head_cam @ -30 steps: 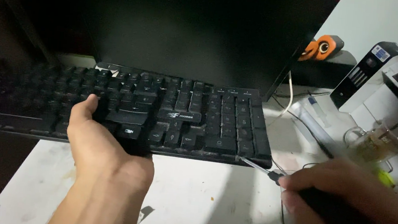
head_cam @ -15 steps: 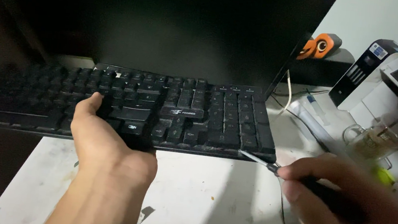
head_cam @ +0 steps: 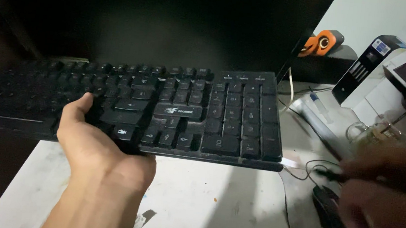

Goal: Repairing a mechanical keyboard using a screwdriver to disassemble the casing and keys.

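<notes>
A dim workspace: a white worktop (head_cam: 215, 203), matte and flecked with small paint marks and scuffs, runs under a large dark monitor (head_cam: 172, 23) whose flat black panel fills the back. The biggest thing in hand is a long black keyboard (head_cam: 203, 114), a slim plastic slab with low square keys dulled by dust, held off the worktop along its front edge and reaching past the left edge into shadow. The left hand (head_cam: 98, 141) grips its near edge from below, thumb lying over the keys, fingers curled under and out of sight. Toward the right edge the right hand (head_cam: 392, 194) is a blur; it seems closed around a thin dark tool (head_cam: 334, 175), though the blur keeps the grip from being told for certain. Just below it lies a black mouse (head_cam: 329, 213), smooth and rounded, its thin cable looping beside it. At the back right corner stand a white and black boxy device (head_cam: 368, 70) and, on a dark block, a small rounded orange object (head_cam: 323, 43).
</notes>
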